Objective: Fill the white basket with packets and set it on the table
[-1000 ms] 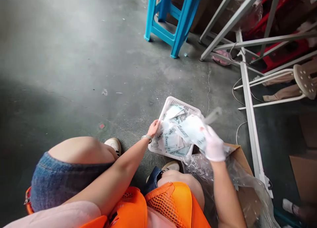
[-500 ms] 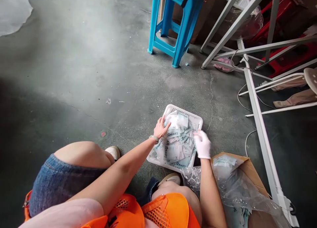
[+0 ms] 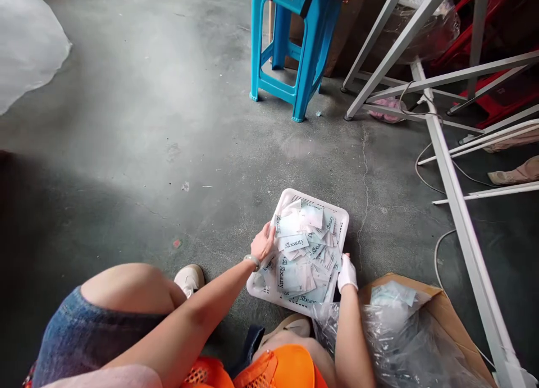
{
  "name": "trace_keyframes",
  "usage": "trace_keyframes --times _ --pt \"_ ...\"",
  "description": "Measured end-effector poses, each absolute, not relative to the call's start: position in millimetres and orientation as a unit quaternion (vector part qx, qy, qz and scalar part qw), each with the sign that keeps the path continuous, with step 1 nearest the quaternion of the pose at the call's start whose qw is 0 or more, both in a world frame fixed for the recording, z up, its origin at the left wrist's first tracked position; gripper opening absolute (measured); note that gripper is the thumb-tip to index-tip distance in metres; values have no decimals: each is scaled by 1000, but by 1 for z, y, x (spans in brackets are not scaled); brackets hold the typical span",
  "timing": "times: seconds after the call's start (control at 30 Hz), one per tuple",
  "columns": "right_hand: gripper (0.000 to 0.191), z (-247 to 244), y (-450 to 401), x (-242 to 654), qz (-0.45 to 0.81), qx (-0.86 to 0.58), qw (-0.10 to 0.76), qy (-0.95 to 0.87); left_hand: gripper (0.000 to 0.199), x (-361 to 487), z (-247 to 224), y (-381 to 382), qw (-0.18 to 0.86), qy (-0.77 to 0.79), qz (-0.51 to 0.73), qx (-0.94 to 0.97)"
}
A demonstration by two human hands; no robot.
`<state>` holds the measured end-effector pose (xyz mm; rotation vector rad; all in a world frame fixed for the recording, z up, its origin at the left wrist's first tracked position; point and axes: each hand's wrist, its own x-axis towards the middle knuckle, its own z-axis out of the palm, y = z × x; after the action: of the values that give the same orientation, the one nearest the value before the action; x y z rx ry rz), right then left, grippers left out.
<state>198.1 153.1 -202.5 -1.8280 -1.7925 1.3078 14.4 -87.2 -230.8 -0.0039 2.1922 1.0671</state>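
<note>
left hand (image 3: 263, 243) grips basket (image 3: 342, 215) rim | right hand (image 3: 347, 273) grips rim, fingertips hidden

A worker in denim shorts (image 3: 92, 334), an orange mesh vest (image 3: 269, 371) and pale shoes (image 3: 189, 278); the right hand (image 3: 347, 273) wears a white glove, the left hand (image 3: 263, 243) is bare above a beaded wristband (image 3: 252, 260).

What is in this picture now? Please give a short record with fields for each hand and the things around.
left hand: bare hand on the left rim of the white basket
right hand: gloved hand at the basket's right edge
basket content: pale sachets, some printed "beauty"
beside basket: cardboard box lined with clear plastic
behind: blue stool, white metal frame
ground: grey concrete floor
</note>
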Motion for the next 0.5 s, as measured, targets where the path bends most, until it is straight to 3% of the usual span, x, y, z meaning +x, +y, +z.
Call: trace_keyframes --times 0.13,0.23,0.37,0.5 --pt "63 -195 145 169 521 -644 155 -539 60 3 -206 -87 329 837 436 -35" --pt "67 -146 128 147 542 -648 169 -508 57 -28 -152 -93 311 838 447 -27" --pt "65 -19 102 117 542 -653 187 -494 58 -87 -29 -119 276 821 499 20" --pt "65 141 62 83 561 -647 180 -484 68 -144 136 -162 284 815 504 33"
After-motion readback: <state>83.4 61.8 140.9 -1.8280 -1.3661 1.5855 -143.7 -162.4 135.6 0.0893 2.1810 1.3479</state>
